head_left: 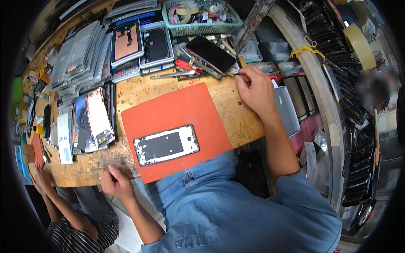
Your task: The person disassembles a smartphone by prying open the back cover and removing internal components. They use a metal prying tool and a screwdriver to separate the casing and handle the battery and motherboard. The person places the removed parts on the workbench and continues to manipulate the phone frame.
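Observation:
A phone's frame (168, 145), with a dark centre panel and patchy white surface, lies flat on an orange-red work mat (168, 107). My left hand (116, 181) is curled at the bench's near edge, left of the mat; what it holds, if anything, is too small to make out. My right hand (256, 89) is at the right of the bench, fingers pinched together beside the tool pile. Whatever sits between those fingertips is hidden. Just beyond them lies a dark phone (211, 55) on top of the tools, with red-handled pliers (185, 65) to its left.
Bubble-wrapped flat parts (78, 59) are stacked at the back left. Beside them lie opened tablet housings (157, 44). A green basket (202, 28) of tape and small parts stands behind. At far left are a co-worker's hands (41, 179). A metal post (314, 84) rises at right.

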`<state>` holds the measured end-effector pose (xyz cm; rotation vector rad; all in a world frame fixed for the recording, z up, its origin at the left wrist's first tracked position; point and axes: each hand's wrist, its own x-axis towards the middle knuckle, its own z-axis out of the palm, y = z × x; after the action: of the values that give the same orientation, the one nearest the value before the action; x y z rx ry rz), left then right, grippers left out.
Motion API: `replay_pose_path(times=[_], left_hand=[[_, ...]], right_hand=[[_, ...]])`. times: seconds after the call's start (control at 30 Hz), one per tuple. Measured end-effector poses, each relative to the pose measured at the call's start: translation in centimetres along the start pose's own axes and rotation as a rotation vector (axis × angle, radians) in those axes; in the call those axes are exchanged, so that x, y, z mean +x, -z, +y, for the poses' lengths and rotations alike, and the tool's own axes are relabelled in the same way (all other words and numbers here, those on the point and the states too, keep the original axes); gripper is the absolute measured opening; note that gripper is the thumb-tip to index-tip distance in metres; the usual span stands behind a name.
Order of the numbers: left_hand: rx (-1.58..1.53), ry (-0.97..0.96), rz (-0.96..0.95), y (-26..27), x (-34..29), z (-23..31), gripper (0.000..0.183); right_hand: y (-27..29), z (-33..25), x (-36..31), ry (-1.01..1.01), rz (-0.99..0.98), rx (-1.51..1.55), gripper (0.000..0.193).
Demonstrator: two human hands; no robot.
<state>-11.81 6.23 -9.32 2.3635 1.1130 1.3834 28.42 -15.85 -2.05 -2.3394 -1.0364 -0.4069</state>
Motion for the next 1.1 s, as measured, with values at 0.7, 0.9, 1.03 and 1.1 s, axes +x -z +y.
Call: replay_pose_path(times=[0.7,0.9,1.03,1.1], left_hand=[[0.057,-0.191,0.045,-0.9,0.0,-0.3,0.034],[0.066,-0.162,0.024,-0.5,0.1,-0.1,0.032],[0.043,-0.194,0.057,-0.8,0.0,-0.6,0.032],[0.032,-0.204,0.063,-0.9,0.0,-0.4,0.032]], right_hand=[[-2.3,3.0,7.1,-0.117,-0.012,-0.195,0.018],[-0.1,0.6,7.0,0.057,0.386,0.034,0.010],[-1.3,0.9,6.5,0.267,0.405,0.019,0.005],[-2.6,2.2,5.5,0.183,0.241,-0.022,0.009]])
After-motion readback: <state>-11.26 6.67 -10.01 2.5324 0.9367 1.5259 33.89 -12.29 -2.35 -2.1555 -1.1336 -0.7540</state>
